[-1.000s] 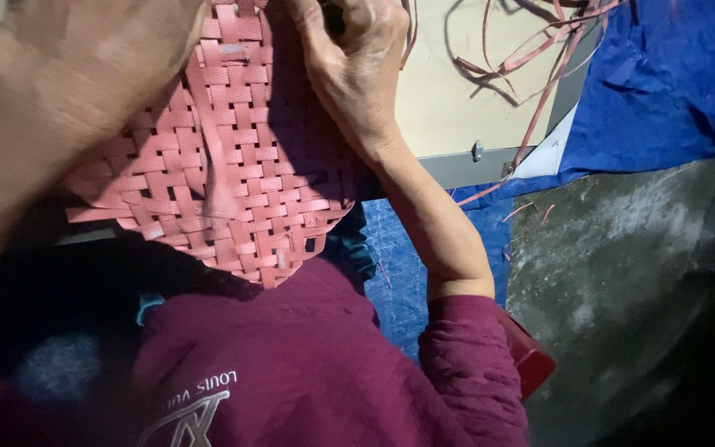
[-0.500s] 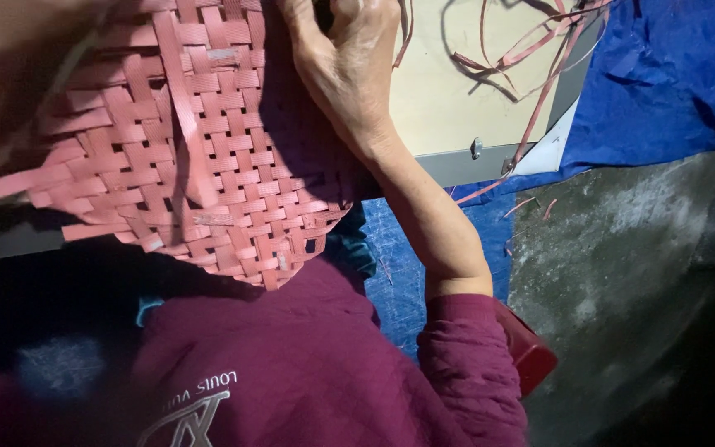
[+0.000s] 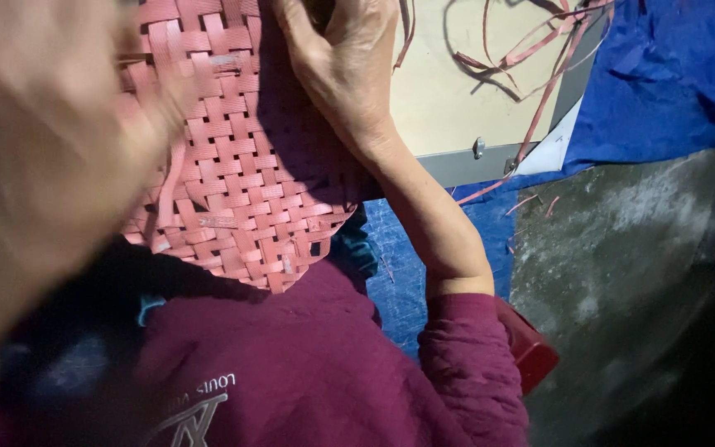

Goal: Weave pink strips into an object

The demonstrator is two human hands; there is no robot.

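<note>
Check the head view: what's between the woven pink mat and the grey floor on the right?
In the head view, the person's right forearm crosses that gap. Under it lie a blue tarp and the corner of a pale board, between the woven pink mat and the grey floor.

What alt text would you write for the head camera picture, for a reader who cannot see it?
A person's right hand presses on a pink woven strip mat held over their lap, while the blurred left hand covers its left side. Loose pink strips lie on a beige board over blue tarp.
</note>
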